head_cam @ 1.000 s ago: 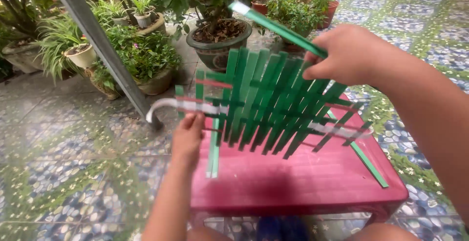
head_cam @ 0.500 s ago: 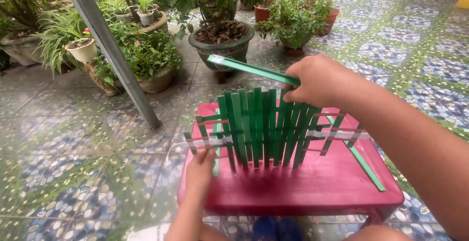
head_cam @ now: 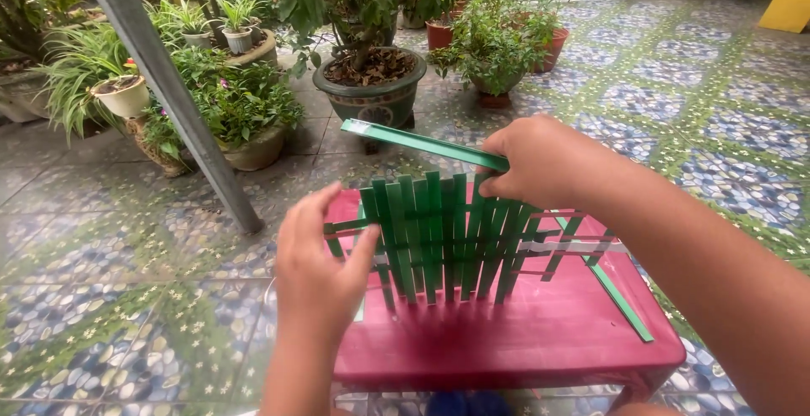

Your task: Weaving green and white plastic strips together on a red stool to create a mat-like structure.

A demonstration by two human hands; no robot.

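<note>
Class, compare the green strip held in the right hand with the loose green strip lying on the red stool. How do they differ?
The held strip is lifted off the stool, gripped in the right hand; the loose strip lies flat on the red stool, untouched. The held strip points out to the left over the woven mat; the loose strip runs diagonally beside the mat's right edge. Both are narrow, flat and green.

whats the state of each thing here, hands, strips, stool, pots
left hand: open, fingers at the left edge of the woven strips
right hand: closed on a loose green strip
loose green strip: held up, slanting over the weave
woven green strips: partly woven, lying on the stool
white strip: threaded crosswise through the weave
red stool: upright, bearing the weave
big plant pot: upright on the tiled floor
</note>
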